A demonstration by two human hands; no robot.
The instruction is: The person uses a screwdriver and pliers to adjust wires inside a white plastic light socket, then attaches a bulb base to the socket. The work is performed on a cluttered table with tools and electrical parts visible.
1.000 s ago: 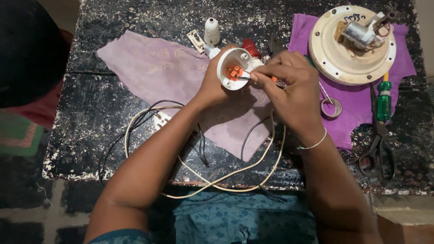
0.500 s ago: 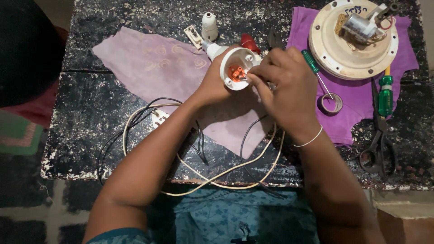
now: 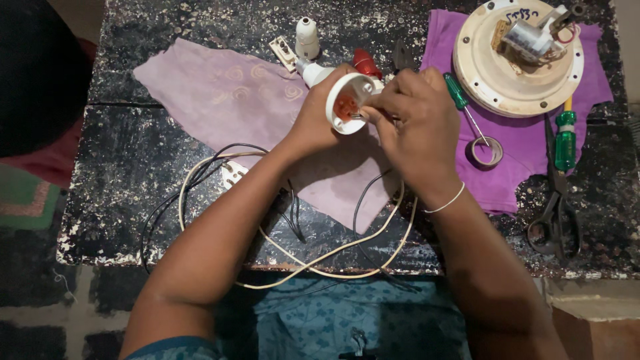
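My left hand (image 3: pixel 313 117) grips a round white fitting (image 3: pixel 348 100) with an orange inner part, held above a pale lilac cloth (image 3: pixel 227 100). My right hand (image 3: pixel 413 123) presses a thin tool tip into the fitting's open face; the tool's handle is hidden in my fist. White and black wires (image 3: pixel 280 247) loop from under my hands over the table's front edge. A thin bangle sits on my right wrist.
On a purple cloth (image 3: pixel 520 167) at the right lie a cream round plate with a small motor (image 3: pixel 517 57), a green screwdriver (image 3: pixel 460 97), a tape roll (image 3: pixel 485 151) and a second green-handled tool (image 3: pixel 565 140). Black scissors (image 3: pixel 555 217) lie near the right edge. A small white bulb holder (image 3: pixel 307 37) stands behind.
The view has shifted slightly. My hands and the fitting have stayed together, the fitting turned a little in my left hand while my right hand keeps working at its face.
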